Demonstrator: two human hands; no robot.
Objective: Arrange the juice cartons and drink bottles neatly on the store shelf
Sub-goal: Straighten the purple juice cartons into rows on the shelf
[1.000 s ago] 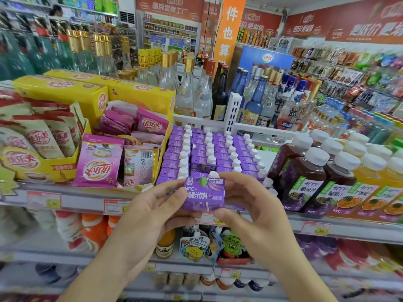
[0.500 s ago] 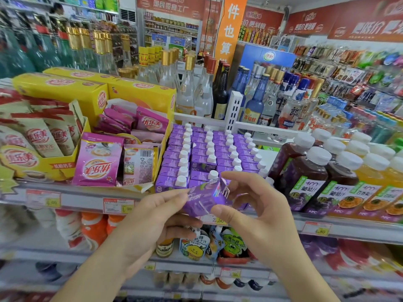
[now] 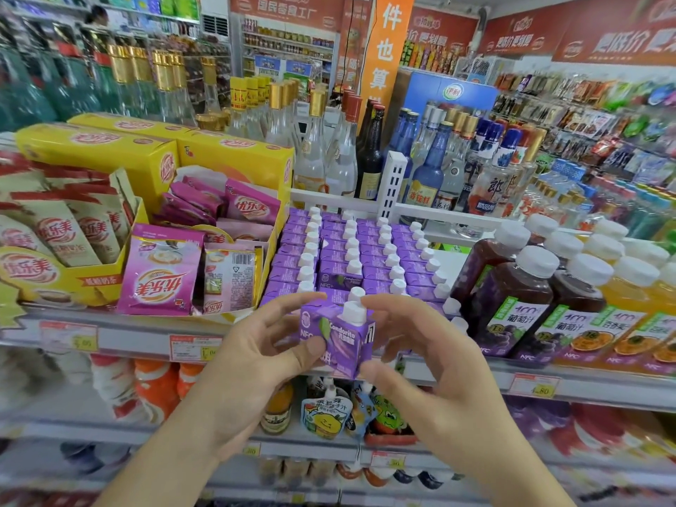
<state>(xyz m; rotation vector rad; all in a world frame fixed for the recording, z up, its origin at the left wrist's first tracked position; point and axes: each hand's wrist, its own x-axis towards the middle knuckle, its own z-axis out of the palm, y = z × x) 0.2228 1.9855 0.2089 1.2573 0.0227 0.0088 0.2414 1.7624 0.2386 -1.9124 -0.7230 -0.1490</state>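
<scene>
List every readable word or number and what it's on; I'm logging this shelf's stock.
"Condorito", "NFC": held purple carton, pinched by left hand and right hand.
"优乐美": pink sachet.
"葡萄汁", "NFC": dark juice bottle.
"件也算": orange banner.
Price tags: too blurred.

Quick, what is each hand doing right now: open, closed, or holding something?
Left hand: pinching the purple juice carton, thumb on its front.
Right hand: holding the same carton, fingers over its white cap, thumb at its bottom corner.

Snacks and spirits around us

We see pink sachets (image 3: 161, 272) beside yellow boxes (image 3: 109, 155), glass liquor bottles (image 3: 329, 148) behind, and price tags (image 3: 534, 385) along the rail.
</scene>
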